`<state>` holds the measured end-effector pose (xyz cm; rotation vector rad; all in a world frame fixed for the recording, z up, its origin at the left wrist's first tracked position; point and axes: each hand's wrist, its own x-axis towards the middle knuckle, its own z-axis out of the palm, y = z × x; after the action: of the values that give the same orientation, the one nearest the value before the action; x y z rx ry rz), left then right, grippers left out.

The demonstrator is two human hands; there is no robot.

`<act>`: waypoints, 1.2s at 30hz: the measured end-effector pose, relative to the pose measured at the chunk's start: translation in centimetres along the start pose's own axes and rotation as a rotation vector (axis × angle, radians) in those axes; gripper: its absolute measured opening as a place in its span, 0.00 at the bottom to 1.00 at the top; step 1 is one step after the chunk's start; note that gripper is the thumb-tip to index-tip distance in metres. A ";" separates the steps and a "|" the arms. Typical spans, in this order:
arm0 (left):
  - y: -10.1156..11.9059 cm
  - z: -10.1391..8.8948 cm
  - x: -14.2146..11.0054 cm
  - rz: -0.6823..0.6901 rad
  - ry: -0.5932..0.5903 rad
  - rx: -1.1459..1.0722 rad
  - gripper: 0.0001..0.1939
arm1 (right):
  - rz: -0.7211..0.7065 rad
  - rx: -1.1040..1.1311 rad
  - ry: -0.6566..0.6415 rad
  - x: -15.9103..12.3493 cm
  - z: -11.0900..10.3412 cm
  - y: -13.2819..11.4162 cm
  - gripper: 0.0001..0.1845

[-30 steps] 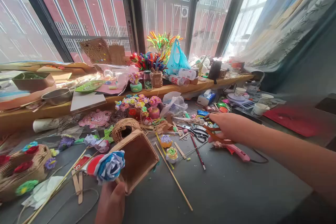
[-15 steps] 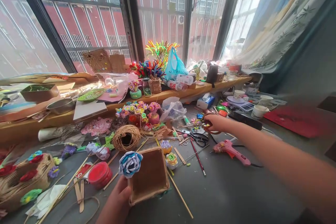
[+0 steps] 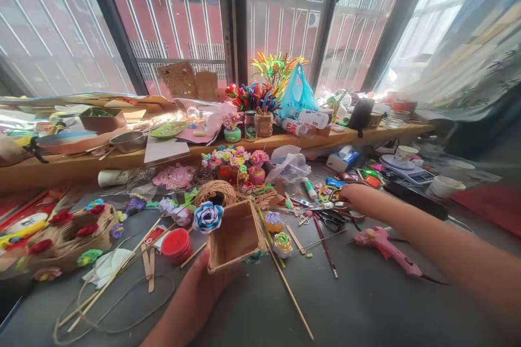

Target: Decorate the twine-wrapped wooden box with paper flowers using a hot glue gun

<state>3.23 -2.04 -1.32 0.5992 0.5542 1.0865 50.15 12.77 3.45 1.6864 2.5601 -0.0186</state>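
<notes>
My left hand (image 3: 205, 282) grips a small square box (image 3: 236, 236) from below and its left side. The box is brown, edged in twine, and tilted so that its hollow inside faces me. At its left corner sits a blue-and-white paper rose (image 3: 208, 217). Farther off, my right hand (image 3: 350, 198) is closed at the brown handles of a pair of scissors (image 3: 323, 206), whose blades point left. Black-handled scissors (image 3: 331, 220) lie just below them. Close to the box are a purple paper flower (image 3: 274, 221) and a yellow-green one (image 3: 283, 244).
A pink glue gun (image 3: 386, 249) lies below my right forearm. Left of the box stand a red tub (image 3: 176, 245) and a flower-trimmed twine basket (image 3: 73, 244). A twine coil (image 3: 215, 193), sticks and a pencil (image 3: 325, 246) are scattered about. Behind runs a cluttered wooden ledge (image 3: 252, 143).
The view has turned left, so the scene shifts right. Scissor blades now show left of my right hand. My left hand still holds the box, which has tilted slightly.
</notes>
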 end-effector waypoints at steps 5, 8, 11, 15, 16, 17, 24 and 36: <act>0.4 1.2 0.1 -0.039 -0.024 -0.051 0.31 | -0.055 0.066 0.088 -2.4 -2.6 -6.8 0.21; 0.7 1.7 0.0 -0.048 -0.016 -0.048 0.32 | -0.140 0.206 0.187 -4.7 -3.7 -13.2 0.19; 0.8 2.0 -0.1 -0.048 -0.003 -0.048 0.33 | -0.188 0.572 0.385 -5.6 -3.1 -19.7 0.19; 0.9 2.0 -0.3 -0.036 0.000 -0.058 0.32 | -0.233 0.928 0.498 -4.2 -1.2 -25.6 0.33; 0.9 2.0 -0.3 -0.035 -0.008 -0.060 0.32 | -0.238 1.013 0.504 -3.7 -0.9 -26.4 0.33; 0.9 2.0 -0.3 -0.033 -0.020 -0.061 0.32 | -0.241 1.086 0.509 -3.2 -0.6 -27.0 0.32; 0.9 1.8 -0.2 -0.030 -0.024 -0.067 0.30 | -0.167 1.247 0.570 -2.3 -0.1 -27.9 0.23; 0.8 2.0 -0.2 -0.049 -0.010 -0.047 0.32 | -0.131 1.241 0.550 -2.2 0.4 -27.7 0.23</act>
<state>3.95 -2.33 0.67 0.5477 0.5306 1.0467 25.56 -0.21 2.36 1.9286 3.3167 -1.6707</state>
